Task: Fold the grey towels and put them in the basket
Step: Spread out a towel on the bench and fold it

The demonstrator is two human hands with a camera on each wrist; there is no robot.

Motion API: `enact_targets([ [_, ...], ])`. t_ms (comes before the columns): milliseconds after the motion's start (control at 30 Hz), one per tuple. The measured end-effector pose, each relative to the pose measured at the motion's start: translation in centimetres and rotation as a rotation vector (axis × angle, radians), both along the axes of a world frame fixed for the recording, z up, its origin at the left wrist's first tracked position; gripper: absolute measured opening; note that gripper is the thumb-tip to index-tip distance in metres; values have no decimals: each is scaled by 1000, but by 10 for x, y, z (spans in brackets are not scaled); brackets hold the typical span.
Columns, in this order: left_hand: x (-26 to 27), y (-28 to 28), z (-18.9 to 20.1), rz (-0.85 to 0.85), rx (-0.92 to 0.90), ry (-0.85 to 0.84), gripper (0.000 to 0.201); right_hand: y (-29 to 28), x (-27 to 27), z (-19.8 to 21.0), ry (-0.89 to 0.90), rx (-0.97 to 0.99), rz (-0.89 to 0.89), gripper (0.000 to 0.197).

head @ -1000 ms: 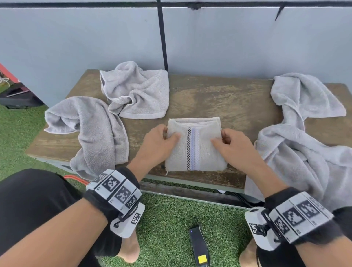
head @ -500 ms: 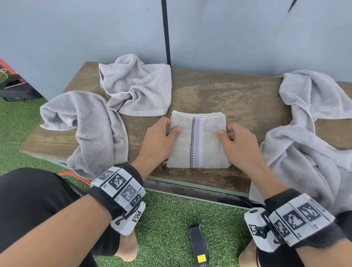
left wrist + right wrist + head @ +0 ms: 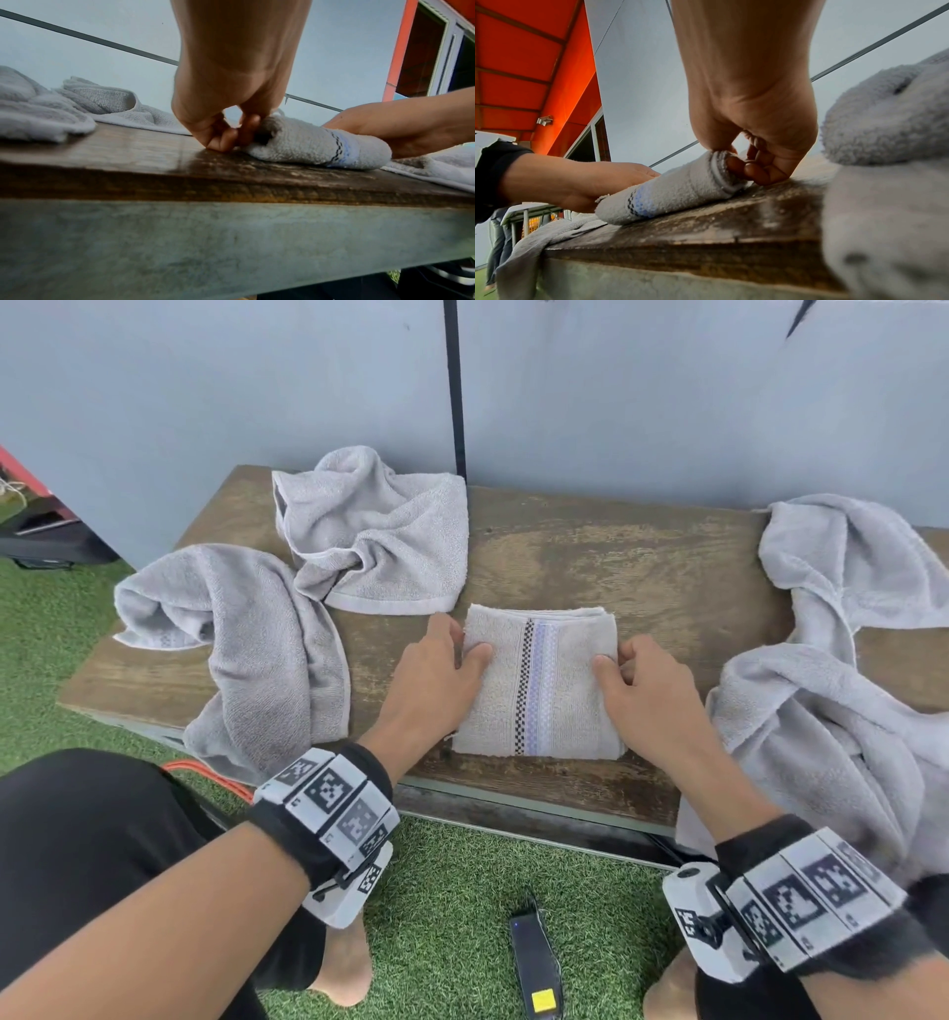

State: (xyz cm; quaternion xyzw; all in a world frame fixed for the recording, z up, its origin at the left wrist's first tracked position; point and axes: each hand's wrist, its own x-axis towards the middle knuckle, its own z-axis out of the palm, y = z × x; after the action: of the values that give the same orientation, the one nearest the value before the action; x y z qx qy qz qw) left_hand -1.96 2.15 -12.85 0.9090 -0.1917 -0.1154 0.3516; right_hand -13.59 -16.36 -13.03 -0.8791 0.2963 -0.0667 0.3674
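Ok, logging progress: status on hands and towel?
Left hand and right hand pinch folded striped towel at its sides, flat on wooden bench. Basket not in view. Nothing blocking.

Four towels on the counter [image 3: 606, 557]: one folded towel [image 3: 539, 680] with a striped band, three crumpled grey towels around it, two to its left [image 3: 246, 634] [image 3: 380, 536], one to its right [image 3: 832, 670]

Wooden bench [image 3: 642, 567] on green turf [image 3: 452, 906] — black device [image 3: 536, 968] lying below.
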Motion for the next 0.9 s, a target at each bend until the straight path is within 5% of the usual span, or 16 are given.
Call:
enact_targets([
  [100, -10, 2, 2, -43, 16, -175, 30, 6, -5, 5, -18, -86, 13, 26],
  [233, -19, 6, 9, -315, 15, -524, 38, 12, -7, 10, -214, -487, 122, 34],
  [367, -31, 7, -4, -544, 260, -436, 63, 14, -7, 5, -185, -516, 504, 44],
  [567, -20, 9, -18, -585, 494, -388, 77, 17, -7, -8, 116, -491, 557, 57],
  [800, 8, 16, -5, -224, 518, -406, 70, 9, -1, 3, -226, -611, 371, 38],
  [900, 1, 16, 0, -237, 337, -496, 59, 11, -1, 6, -350, -566, 362, 40],
])
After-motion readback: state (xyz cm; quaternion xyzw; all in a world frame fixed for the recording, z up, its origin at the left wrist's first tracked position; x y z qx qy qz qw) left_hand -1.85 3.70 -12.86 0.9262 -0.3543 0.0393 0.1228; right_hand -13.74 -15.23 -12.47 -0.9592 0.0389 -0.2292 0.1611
